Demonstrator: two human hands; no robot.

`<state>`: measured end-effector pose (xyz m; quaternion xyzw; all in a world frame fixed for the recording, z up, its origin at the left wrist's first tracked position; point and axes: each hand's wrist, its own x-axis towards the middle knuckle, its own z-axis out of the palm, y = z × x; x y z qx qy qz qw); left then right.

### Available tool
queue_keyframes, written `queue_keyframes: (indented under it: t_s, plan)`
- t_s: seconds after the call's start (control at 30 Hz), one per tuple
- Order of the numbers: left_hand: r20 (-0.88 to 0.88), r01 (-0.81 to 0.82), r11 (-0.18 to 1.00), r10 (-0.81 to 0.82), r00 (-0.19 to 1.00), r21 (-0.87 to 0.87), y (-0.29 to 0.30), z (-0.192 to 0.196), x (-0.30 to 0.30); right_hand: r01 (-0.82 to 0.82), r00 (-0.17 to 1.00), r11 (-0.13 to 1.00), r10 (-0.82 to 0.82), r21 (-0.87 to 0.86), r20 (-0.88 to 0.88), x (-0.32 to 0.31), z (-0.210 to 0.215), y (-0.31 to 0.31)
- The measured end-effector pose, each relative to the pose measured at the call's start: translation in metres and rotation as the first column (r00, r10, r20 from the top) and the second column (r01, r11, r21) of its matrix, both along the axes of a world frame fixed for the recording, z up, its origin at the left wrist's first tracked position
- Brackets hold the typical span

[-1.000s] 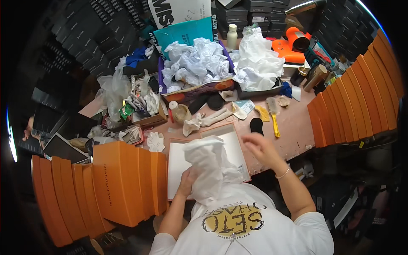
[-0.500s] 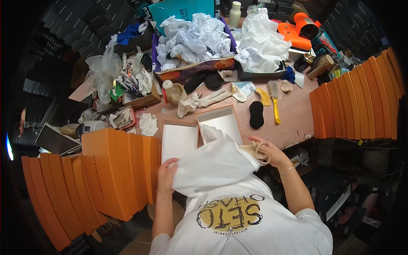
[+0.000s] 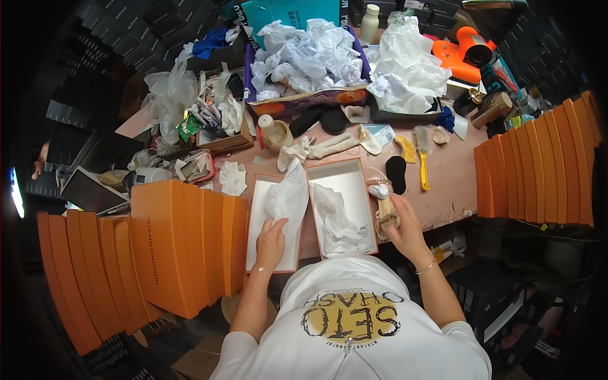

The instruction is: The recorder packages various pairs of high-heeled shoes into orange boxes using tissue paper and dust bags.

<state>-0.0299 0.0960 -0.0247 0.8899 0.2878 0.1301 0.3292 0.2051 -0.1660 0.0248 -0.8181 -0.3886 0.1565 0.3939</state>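
Note:
My left hand (image 3: 271,244) is closed on a crumpled sheet of white tissue paper (image 3: 288,193), which lies over the left half of an orange-edged white shoebox (image 3: 258,212). Beside it stands the right box half (image 3: 354,183), with more crumpled white tissue (image 3: 335,218) inside. My right hand (image 3: 406,228) is at the table's near edge, just right of that box half. Its thumb and fingers are around a beige strappy sandal (image 3: 384,208), partly hidden by the hand. White stuffing shows at the sandal's far end.
Orange shoeboxes stand in rows at left (image 3: 168,247) and right (image 3: 525,164). Further back are a purple carton (image 3: 304,101) of crumpled plastic, a yellow-handled brush (image 3: 424,168), a black oval pad (image 3: 396,174), a glue jar (image 3: 275,133) and an orange tape dispenser (image 3: 459,57).
The white tissue held in front of my shirt has moved forward into the left box half. The sandal in my right hand has come down beside the right box half.

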Motion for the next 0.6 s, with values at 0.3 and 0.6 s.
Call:
queue_keyframes:
  t_s: [0.3, 0.6]
  plan:
    - [0.013, -0.081, 0.993, 0.083, 0.996, -0.088, -0.008, 0.038, 0.017, -0.304, 0.94, 0.832, 0.183, -0.464, -0.288, -0.058, -0.13, 0.081]
    - [0.188, 0.044, 0.887, 0.049, 0.981, -0.46, 0.01, 0.029, 0.07, -0.166, 0.674, 0.983, 0.172, 0.08, -0.718, -0.049, -0.038, 0.054]
